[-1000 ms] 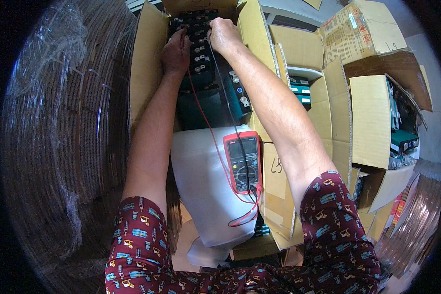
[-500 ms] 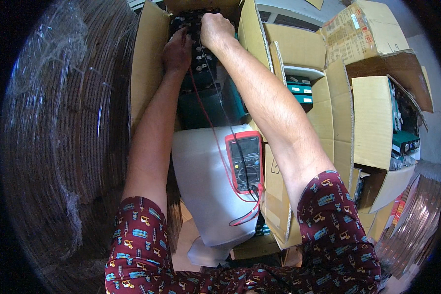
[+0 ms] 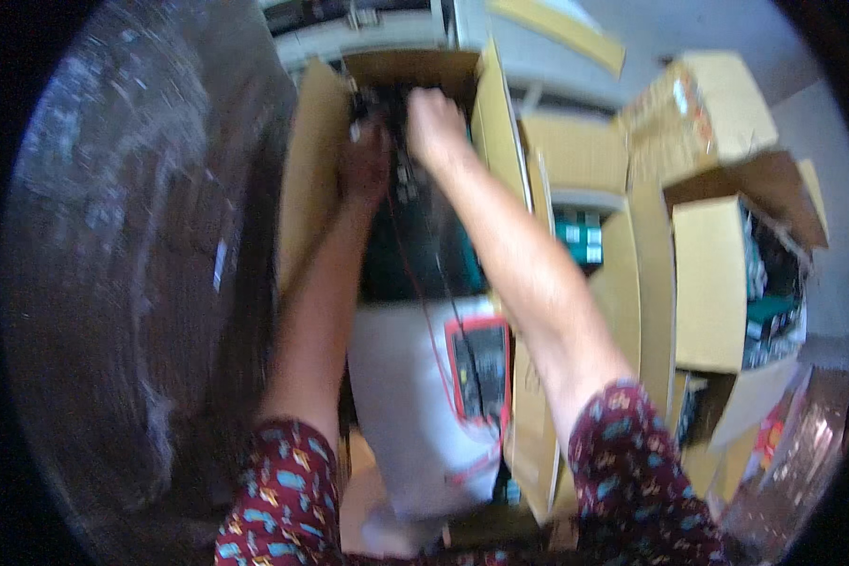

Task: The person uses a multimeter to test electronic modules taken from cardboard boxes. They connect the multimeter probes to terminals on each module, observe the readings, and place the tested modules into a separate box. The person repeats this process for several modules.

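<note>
"Which step?"
"Working the leads (image 3: 409, 268) over the batteries (image 3: 407, 191), I'd judge, upper centre; the next move calls for steadiness. The right hand (image 3: 436, 124) is curled, its hold blurred; the left hand (image 3: 365, 162), I can't tell."
"And the meter (image 3: 495, 363)?"
"Below centre, long axis nearly upright, lead end down."

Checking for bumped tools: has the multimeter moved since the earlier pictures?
No; the multimeter keeps its place along the right side of the white sheet.

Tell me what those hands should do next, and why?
Perhaps steady the left hand and right hand in the cardboard box: a red lead and a black lead run from the meter toward them, and blur hides the lead tips.
</note>
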`<action>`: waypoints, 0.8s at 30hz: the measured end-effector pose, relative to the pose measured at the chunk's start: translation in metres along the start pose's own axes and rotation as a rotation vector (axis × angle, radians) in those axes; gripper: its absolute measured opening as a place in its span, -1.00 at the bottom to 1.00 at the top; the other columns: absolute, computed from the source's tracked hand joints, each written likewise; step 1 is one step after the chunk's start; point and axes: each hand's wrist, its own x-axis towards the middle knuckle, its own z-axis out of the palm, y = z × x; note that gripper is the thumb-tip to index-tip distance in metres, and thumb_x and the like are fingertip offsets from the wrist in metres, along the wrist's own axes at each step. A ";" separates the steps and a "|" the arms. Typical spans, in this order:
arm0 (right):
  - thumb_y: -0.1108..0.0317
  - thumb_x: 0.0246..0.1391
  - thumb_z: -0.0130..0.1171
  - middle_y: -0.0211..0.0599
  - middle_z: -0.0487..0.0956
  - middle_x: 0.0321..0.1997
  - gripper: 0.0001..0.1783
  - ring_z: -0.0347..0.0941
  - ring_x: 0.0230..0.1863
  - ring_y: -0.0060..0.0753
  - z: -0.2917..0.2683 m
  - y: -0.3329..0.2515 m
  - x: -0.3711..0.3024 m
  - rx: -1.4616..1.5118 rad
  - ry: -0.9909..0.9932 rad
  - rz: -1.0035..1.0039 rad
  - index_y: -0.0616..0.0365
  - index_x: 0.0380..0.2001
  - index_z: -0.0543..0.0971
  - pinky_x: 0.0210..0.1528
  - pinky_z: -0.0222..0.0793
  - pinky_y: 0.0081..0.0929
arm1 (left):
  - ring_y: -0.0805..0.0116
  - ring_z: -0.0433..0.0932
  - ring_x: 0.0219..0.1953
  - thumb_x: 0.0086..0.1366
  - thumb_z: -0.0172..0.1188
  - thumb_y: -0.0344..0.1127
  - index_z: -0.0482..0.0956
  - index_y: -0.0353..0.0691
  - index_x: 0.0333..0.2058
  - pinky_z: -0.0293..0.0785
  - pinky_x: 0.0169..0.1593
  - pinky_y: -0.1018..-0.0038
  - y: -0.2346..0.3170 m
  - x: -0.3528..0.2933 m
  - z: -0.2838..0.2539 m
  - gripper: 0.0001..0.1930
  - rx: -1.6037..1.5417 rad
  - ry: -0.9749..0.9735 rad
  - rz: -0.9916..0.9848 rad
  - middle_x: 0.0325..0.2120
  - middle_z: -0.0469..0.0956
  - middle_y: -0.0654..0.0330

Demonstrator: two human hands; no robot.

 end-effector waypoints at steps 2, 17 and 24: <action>0.59 0.10 0.14 0.23 0.65 -0.04 -0.85 0.62 0.02 0.26 -0.012 0.023 0.000 0.015 -0.097 0.116 0.30 -0.28 0.65 0.05 0.57 0.10 | -0.22 0.59 0.01 0.49 0.04 -0.19 0.47 -0.03 0.27 0.53 0.08 -0.03 0.025 -0.009 0.008 -0.58 -0.027 -0.071 -0.036 0.09 0.58 -0.05; 0.47 0.13 0.34 0.00 0.76 -0.19 -0.75 0.72 -0.11 -0.23 0.017 0.045 -0.002 0.707 0.265 0.093 0.27 -0.10 0.70 0.00 0.57 -0.37 | -0.11 0.64 0.01 0.49 0.04 -0.21 0.54 -0.14 0.18 0.56 0.06 0.09 0.024 -0.009 -0.022 -0.64 -0.259 0.064 -0.017 0.00 0.65 -0.05; 0.50 0.17 0.29 0.07 0.73 -0.17 -0.75 0.72 -0.10 -0.11 0.035 0.058 0.002 0.730 0.190 -0.052 0.27 -0.07 0.64 -0.03 0.58 -0.29 | -0.10 0.64 0.01 0.49 0.09 -0.18 0.54 -0.13 0.09 0.55 0.03 0.11 0.036 -0.007 -0.022 -0.70 -0.402 0.041 0.029 -0.06 0.65 -0.02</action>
